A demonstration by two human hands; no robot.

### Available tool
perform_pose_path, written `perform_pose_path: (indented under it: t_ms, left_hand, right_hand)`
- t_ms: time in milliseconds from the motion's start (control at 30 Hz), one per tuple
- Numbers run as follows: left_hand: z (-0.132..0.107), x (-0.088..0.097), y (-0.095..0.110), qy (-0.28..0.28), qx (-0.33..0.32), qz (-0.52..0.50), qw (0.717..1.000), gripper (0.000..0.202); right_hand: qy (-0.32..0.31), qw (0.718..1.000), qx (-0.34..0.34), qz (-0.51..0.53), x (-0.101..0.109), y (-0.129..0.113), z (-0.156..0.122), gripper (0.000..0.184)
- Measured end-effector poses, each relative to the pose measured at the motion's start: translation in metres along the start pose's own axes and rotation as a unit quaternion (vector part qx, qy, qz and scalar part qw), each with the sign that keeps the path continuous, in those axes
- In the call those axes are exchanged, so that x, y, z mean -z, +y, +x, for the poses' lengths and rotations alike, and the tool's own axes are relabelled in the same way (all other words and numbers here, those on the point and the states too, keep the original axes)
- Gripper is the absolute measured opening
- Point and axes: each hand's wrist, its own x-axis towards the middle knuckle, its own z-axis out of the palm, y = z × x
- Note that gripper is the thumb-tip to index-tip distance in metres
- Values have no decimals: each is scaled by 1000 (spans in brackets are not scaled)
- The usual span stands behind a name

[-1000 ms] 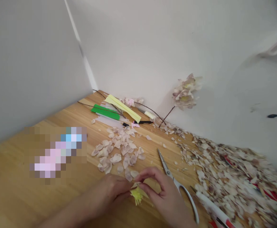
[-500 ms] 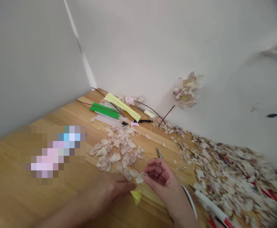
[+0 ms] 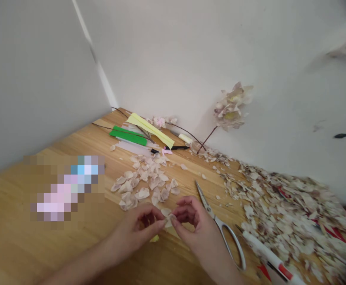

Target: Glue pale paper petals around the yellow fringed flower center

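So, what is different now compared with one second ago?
Both hands have lifted: the left hand and right hand now pinch one pale petal between their fingertips. The yellow piece lies mostly hidden beneath them. Scissors and petal pile stayed put.

Scissors (image 3: 220, 225): open, flat on the wooden table (image 3: 18, 245), handles nearest the camera.
Pen (image 3: 267, 257): white with red band, just right of the scissors.
Scrap heap (image 3: 291, 209): pale cuttings piled along the right wall.
Green strip (image 3: 128, 135): beside a yellow strip (image 3: 150, 130), far corner.
Finished flower (image 3: 231, 107): on a thin stem, leaning against the wall.
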Motion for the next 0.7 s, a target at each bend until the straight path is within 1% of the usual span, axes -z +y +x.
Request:
perform_pose_path:
  t_ms: [67, 167, 267, 400, 467, 600, 700]
  left_hand:
    - [3, -5, -3, -10, 25, -47, 999, 37]
    - [4, -10, -8, -3, 35, -93, 995, 43]
    - [4, -10, -12, 11, 49, -118, 992, 45]
    - [5, -9, -12, 0, 72, -164, 984, 45]
    - [5, -10, -10, 4, 76, -173, 982, 46]
    - [3, -11, -7, 31, 67, -161, 984, 50]
    - [2, -11, -7, 32, 62, -150, 986, 51]
  right_hand:
    - [0, 1000, 5, 5, -2, -1, 0, 22]
    - [1, 1000, 12, 8, -4, -2, -1, 22]
    - [0, 1000, 20, 8, -6, -2, -1, 23]
    - [13, 999, 32, 10, -7, -2, -1, 21]
    - [27, 999, 35, 7, -8, -3, -1, 20]
    - [46, 998, 38, 10, -8, -5, -1, 19]
    - [63, 997, 43, 21, -8, -7, 0, 16]
